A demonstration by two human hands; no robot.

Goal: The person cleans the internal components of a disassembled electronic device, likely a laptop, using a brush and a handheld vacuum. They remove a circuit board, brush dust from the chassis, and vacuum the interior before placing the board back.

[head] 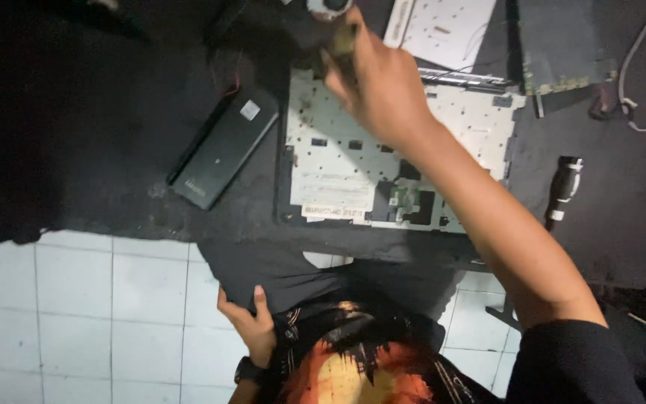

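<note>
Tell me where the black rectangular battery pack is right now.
In the head view, the black battery pack lies slanted on the dark work mat, left of centre, just left of the opened white laptop chassis and below-left of the right hand.

Two hands are showing: right hand (379, 82), left hand (252, 325). Beneath the right one, one opened laptop chassis (338, 164) is lying; beside it one black battery (222, 150), possibly one screwdriver (564, 191).

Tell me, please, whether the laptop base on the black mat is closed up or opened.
Opened: the laptop base shows its bare white inner frame with cut-outs and a green circuit board, under the right hand.
</note>
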